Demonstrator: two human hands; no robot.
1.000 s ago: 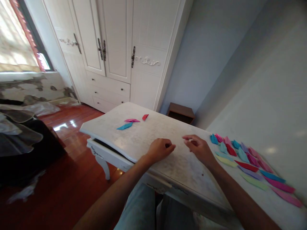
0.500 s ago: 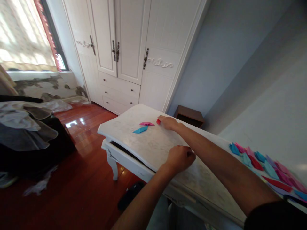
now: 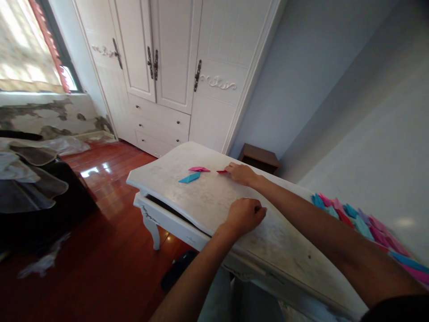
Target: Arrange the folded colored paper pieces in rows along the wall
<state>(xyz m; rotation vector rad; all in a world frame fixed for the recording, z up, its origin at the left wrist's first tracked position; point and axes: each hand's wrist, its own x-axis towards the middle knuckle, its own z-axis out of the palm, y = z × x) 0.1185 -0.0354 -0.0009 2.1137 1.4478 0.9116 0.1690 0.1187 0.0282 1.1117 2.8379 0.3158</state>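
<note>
My right hand (image 3: 243, 174) reaches to the far side of the white table (image 3: 174, 192), its fingertips on a red folded paper piece (image 3: 221, 172). Part of that piece is hidden under the fingers. Left of it lie a pink folded paper piece (image 3: 199, 169) and, slightly nearer to me, a blue folded paper piece (image 3: 189, 178). Closer to the front edge, my left hand (image 3: 246, 215) rests low over the tabletop with fingers curled and thumb against them. I see nothing in it.
Several coloured folded papers (image 3: 365, 223) lie in a cluster at the table's right, by the wall. A white wardrobe (image 3: 174, 58) stands behind the table, with a small brown cabinet (image 3: 259, 156) beside it. A black object draped with cloth (image 3: 27, 179) is at the left.
The red folded paper shows more of its length beside my right fingers, lying flatter. My left hand stays curled near the front edge. The whole view has shifted slightly.
</note>
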